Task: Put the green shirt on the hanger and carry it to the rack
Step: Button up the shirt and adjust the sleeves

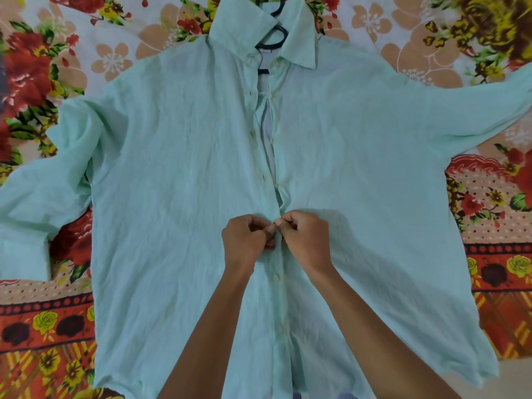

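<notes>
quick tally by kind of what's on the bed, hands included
shirt: 1
hanger: 1
hands: 2, left hand and right hand, both pinching the shirt front
bedsheet: 1
total: 5

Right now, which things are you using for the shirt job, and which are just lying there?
For the job:
- green shirt
- dark hanger poking out at the collar
- left hand and right hand, both pinching the shirt front at a button

Just lying there:
- flowery bedsheet under the shirt
</notes>
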